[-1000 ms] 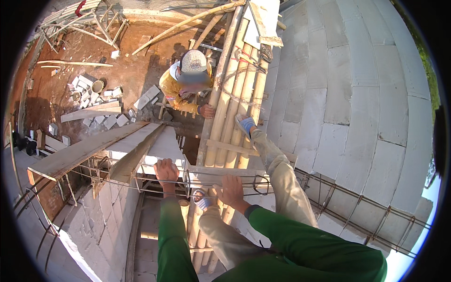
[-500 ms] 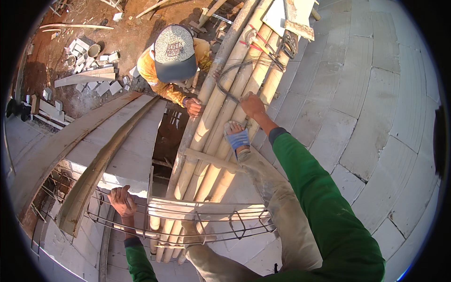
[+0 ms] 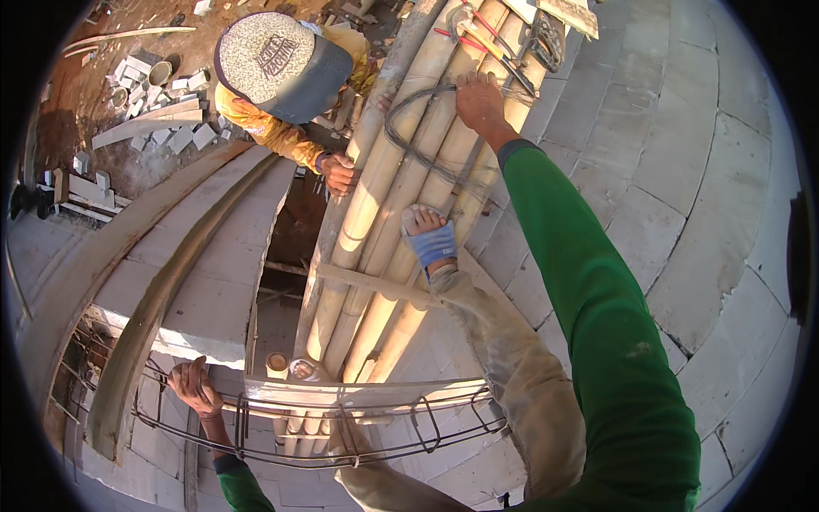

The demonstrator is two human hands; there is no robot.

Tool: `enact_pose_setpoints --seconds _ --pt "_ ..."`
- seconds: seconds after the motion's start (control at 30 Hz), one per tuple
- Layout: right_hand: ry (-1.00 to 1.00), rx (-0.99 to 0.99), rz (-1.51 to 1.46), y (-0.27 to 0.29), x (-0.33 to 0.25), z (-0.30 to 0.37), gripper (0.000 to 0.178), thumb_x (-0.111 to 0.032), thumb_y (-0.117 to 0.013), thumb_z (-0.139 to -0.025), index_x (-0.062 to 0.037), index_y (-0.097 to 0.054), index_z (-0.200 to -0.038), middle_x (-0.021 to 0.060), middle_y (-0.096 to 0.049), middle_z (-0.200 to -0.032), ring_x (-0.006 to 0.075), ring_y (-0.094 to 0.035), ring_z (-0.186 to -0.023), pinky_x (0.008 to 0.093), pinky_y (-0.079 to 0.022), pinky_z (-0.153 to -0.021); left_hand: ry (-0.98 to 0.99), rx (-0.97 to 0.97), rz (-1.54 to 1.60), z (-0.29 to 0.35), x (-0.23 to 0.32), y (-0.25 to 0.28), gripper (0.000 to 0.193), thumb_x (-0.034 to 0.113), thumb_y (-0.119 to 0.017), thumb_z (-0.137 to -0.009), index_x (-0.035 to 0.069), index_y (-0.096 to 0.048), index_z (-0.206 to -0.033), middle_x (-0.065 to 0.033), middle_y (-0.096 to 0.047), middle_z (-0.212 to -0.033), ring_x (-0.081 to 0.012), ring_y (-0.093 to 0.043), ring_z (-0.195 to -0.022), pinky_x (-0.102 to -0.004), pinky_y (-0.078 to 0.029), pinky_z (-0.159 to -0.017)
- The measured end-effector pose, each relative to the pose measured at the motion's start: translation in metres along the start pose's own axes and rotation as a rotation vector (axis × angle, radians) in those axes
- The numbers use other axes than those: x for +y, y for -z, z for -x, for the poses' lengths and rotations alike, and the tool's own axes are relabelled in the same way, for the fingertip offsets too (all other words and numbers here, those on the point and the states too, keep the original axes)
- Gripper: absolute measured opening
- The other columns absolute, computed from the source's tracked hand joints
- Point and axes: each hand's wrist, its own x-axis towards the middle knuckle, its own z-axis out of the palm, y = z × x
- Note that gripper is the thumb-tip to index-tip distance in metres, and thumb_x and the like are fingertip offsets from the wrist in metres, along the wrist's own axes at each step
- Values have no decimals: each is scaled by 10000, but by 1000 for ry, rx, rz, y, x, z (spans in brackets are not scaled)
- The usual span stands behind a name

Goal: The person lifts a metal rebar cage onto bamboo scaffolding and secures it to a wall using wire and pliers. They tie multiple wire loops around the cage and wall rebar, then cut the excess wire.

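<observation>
My right hand [image 3: 485, 104] is closed on a loop of thin dark tie wire [image 3: 401, 145], over a bundle of bamboo poles [image 3: 388, 183]. The wire's loose coils trail across the poles towards my sandalled foot [image 3: 429, 237], which has a blue strap. My left hand [image 3: 196, 388], low on the left, curls its fingers round a bar of the long rebar cage [image 3: 290, 452], beside a white block edge. Just past my right hand lie a red-handled tool [image 3: 465, 36] and a tool with an orange handle [image 3: 486, 41].
A co-worker in a cap [image 3: 277, 68] stands beyond the poles, one hand [image 3: 339, 173] on the nearest pole. Curved planks [image 3: 162, 299] run along the left. A dark opening [image 3: 290, 230] lies beside the poles. Pale block surfacing [image 3: 648, 188] spreads right; rubble [image 3: 153, 102] lies below.
My right hand has moved farther along the poles towards the tools, and the wire loop has shifted and spread. The co-worker's head has moved left. My left hand keeps its place on the rebar.
</observation>
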Motion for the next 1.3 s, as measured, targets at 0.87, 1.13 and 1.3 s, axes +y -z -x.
enact_pose_setpoints --seconds 0.87,1.13,1.3 --pt "-334 176 -252 -23 98 17 400 -144 -647 -952 -29 -567 -1327 172 -556 -1273 370 -491 -1241 515 -401 -998 -7 -58 -5 7 -8 2 433 330 -447 -918 32 -746 -1016 -111 -682 -913 -305 -581 -893 -455 -408 -885" --pt "-151 120 -376 -54 86 103 391 -201 -691 -949 -57 -559 -1287 158 -534 -1262 375 -491 -1221 523 -407 -1002 -27 -60 -10 5 -5 2 430 325 -446 -949 21 -740 -1023 -117 -683 -924 -316 -578 -915 -472 -409 -888" --pt "-124 26 -355 -45 84 74 354 -219 -649 -964 -41 -583 -1262 176 -569 -1236 386 -530 -1169 526 -451 -1000 -60 -64 -21 9 -8 2 403 294 -453 -953 14 -736 -1019 -116 -689 -928 -322 -581 -912 -467 -413 -884"
